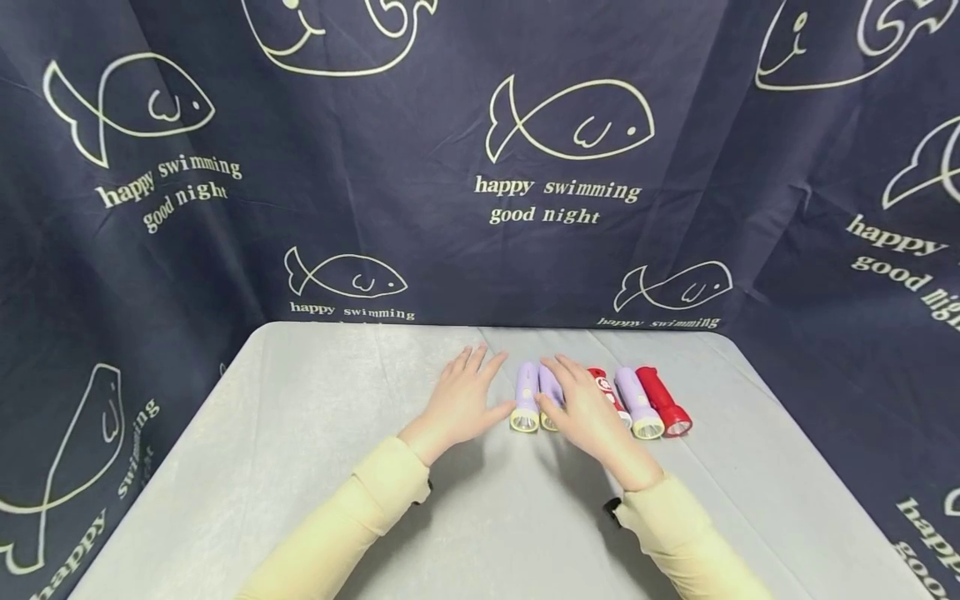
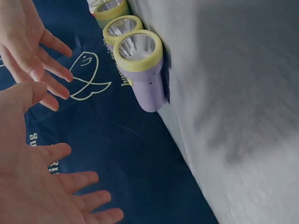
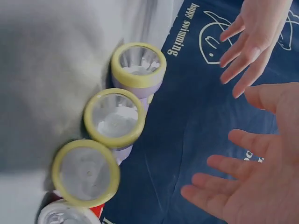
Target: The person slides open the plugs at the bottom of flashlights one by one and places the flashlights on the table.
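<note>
Several flashlights lie side by side in a row on the table. At the row's left end is a purple flashlight (image 1: 527,385) with a yellow rim, and beside it a second purple flashlight (image 1: 550,386), partly covered by my right hand (image 1: 588,412). Farther right come a red-and-white flashlight (image 1: 604,383), another purple flashlight (image 1: 636,393) and a red flashlight (image 1: 658,395). My right hand hovers over the row, fingers spread, holding nothing. Left of the row, my left hand (image 1: 459,402) is also spread and holds nothing. A third yellow-rimmed flashlight (image 3: 86,172) shows in the right wrist view.
The grey table (image 1: 322,433) extends around the row, its far edge close behind the flashlights. Beyond it hangs a dark blue curtain (image 1: 442,208) with fish drawings and lettering.
</note>
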Demonstrator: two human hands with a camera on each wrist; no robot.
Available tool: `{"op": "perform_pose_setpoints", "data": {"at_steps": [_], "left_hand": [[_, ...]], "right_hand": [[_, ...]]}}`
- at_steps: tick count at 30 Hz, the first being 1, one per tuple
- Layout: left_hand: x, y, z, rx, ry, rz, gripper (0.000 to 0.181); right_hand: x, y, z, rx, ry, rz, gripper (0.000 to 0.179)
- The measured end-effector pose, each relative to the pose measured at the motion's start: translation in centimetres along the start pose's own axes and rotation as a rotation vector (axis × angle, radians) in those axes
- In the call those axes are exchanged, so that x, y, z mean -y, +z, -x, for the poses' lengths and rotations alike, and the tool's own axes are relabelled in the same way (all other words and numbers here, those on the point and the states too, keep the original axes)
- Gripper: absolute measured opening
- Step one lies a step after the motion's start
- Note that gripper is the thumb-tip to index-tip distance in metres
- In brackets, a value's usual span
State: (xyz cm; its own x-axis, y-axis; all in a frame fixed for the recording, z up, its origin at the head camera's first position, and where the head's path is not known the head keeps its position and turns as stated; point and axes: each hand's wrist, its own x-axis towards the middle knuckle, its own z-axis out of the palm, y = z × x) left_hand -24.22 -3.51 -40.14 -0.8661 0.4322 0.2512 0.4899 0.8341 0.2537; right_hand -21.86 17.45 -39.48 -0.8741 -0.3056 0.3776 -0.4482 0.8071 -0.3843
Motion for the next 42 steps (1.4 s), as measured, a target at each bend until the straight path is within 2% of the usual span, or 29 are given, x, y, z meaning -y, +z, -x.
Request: {"op": "perform_pose_setpoints", "data": {"at_steps": [3, 7, 11, 18, 22, 26, 29, 32, 36, 42], "left_hand": [[-0.1, 0.2, -1.1, 0.025, -0.004, 0.075, 0.070], [-0.2, 0.4, -2.4, 0.083, -0.049, 0.184, 0.065], [0.0, 1.0, -3.5, 0.126, -0.102, 0.301, 0.061], [0.5, 2.4, -5.0, 0.181, -0.222, 0.509, 0.059], [0.6, 3.3, -5.5, 0.221, -0.290, 0.650, 0.059], [0.5, 4.0, -5.9, 0.258, -0.390, 0.822, 0.062], [0.6, 4.6, -6.2, 0.270, -0.472, 0.946, 0.064], [0.7, 5.2, -6.4, 0.263, -0.527, 1.047, 0.063], [0.6, 5.8, -6.4, 0.246, -0.561, 1.127, 0.062], [0.6, 6.6, -6.3, 0.241, -0.565, 1.205, 0.064]], "right_hand": [[0.0, -0.1, -0.9, 0.029, 0.019, -0.053, 0.054], [-0.4, -0.1, -2.2, 0.082, 0.085, -0.134, 0.051], [-0.9, 0.2, -3.4, 0.148, 0.190, -0.207, 0.048], [-1.2, 1.0, -4.8, 0.251, 0.425, -0.424, 0.049], [-1.1, 1.4, -5.4, 0.252, 0.458, -0.344, 0.048], [-0.9, 1.8, -5.9, 0.269, 0.470, -0.285, 0.048], [-0.8, 2.0, -6.1, 0.272, 0.473, -0.239, 0.048], [-0.7, 2.2, -6.3, 0.268, 0.475, -0.211, 0.048], [-0.6, 2.5, -6.4, 0.265, 0.488, -0.217, 0.050], [-0.7, 2.7, -6.6, 0.270, 0.519, -0.212, 0.050]]}}
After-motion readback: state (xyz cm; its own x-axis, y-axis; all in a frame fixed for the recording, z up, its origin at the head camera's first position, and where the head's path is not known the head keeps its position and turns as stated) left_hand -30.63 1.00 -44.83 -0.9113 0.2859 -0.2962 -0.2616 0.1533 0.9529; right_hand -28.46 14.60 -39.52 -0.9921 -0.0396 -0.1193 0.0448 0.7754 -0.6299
